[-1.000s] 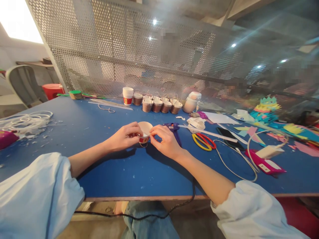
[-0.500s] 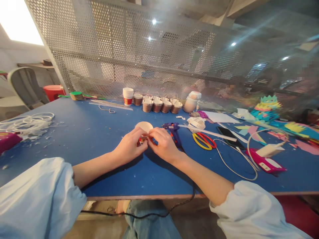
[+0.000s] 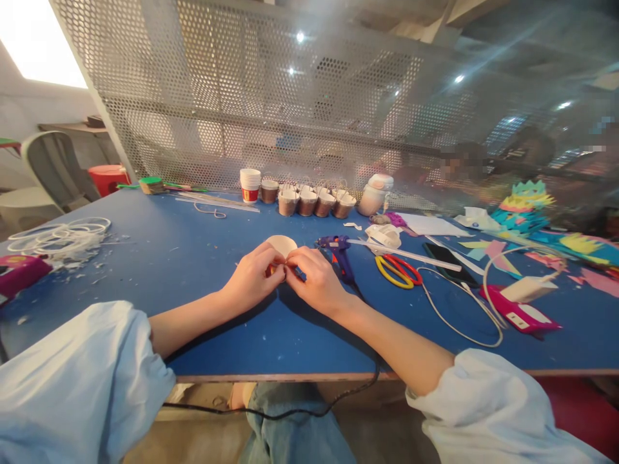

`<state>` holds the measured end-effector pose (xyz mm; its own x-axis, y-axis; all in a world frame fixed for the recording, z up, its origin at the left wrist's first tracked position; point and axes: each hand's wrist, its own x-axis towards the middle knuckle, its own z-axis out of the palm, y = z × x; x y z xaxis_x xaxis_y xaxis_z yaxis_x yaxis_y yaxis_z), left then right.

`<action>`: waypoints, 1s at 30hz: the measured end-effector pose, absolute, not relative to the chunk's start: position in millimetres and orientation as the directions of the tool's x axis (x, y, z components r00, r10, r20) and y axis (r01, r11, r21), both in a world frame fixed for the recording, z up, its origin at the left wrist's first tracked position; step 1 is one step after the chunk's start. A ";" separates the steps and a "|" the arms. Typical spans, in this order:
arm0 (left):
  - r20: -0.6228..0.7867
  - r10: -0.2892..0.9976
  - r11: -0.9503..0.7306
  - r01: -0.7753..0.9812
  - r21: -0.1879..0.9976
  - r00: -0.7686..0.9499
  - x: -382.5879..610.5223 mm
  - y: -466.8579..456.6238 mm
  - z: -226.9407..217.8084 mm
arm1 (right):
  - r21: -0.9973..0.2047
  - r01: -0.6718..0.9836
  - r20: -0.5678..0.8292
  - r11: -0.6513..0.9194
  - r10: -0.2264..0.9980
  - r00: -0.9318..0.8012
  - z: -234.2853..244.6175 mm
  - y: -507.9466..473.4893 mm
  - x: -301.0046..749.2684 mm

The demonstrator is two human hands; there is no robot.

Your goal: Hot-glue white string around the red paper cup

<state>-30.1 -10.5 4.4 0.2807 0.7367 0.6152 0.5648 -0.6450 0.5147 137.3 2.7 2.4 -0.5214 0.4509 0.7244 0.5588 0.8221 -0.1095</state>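
A paper cup [image 3: 282, 244] with a pale inside stands at the middle of the blue table, its near side mostly behind my fingers. My left hand [image 3: 257, 274] is closed, thumb and fingertips pinched at the cup's near wall. Against it, my right hand [image 3: 313, 276] is closed too, its fingertips meeting those of the left at the same spot. Whatever small piece may lie between the fingertips is hidden. Just right of my right hand lies a blue glue gun [image 3: 340, 252] with a long white glue stick [image 3: 411, 254] beside its back end.
Behind stand a stack of paper cups [image 3: 250, 185], several brown-wrapped cups with handles [image 3: 307, 202] and a jar [image 3: 374, 195]. Scissors [image 3: 399, 270], a phone [image 3: 447, 261] and a cable [image 3: 464, 332] lie right. White cord [image 3: 62, 237] is coiled left. A mesh panel [image 3: 271, 96] rises behind.
My fingertips have drawn closer together at the cup's near wall, covering more of it. The camera view has shifted slightly; the other things on the table have stayed put.
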 end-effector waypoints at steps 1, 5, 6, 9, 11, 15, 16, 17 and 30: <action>0.615 0.738 -0.644 0.563 0.517 0.279 -30.0 -10.3 4.5 | -0.102 0.558 0.733 0.824 0.441 -0.518 1.9 2.9 137.2; 0.623 0.736 -0.647 0.549 0.529 0.266 -28.9 -9.3 4.2 | -0.066 0.553 0.779 0.831 0.389 -0.492 0.3 4.3 138.0; 0.625 0.735 -0.648 0.546 0.531 0.264 -28.5 -9.2 4.2 | -0.055 0.553 0.789 0.831 0.376 -0.486 0.0 4.9 138.3; 0.637 0.728 -0.653 0.541 0.530 0.254 -28.3 -8.8 4.0 | -0.020 0.552 0.817 0.834 0.332 -0.472 -0.6 7.1 139.2; 0.649 0.719 -0.660 0.540 0.523 0.250 -28.9 -7.9 3.3 | -0.006 0.552 0.827 0.834 0.315 -0.466 -1.1 8.8 140.0; 0.675 0.697 -0.674 0.540 0.504 0.240 -31.1 -4.4 0.6 | -0.012 0.574 0.832 0.819 0.326 -0.448 -1.6 12.1 142.5; 0.683 0.691 -0.677 0.542 0.498 0.236 -31.6 -3.4 0.0 | -0.012 0.580 0.834 0.814 0.329 -0.444 -1.5 12.7 143.3; 0.690 0.685 -0.680 0.544 0.491 0.233 -32.0 -2.5 -0.6 | -0.012 0.586 0.835 0.810 0.331 -0.440 -1.3 13.1 144.1; 0.791 0.581 -0.688 0.636 0.351 0.191 -40.6 11.9 -5.2 | -0.080 0.543 0.838 0.836 0.351 -0.417 -6.9 19.4 153.4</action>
<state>-40.6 11.9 -5.2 0.1912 0.5806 0.7914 0.6358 -0.6876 0.3508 153.4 19.4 -6.9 -0.4170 0.3508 0.8385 0.5428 0.8361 -0.0798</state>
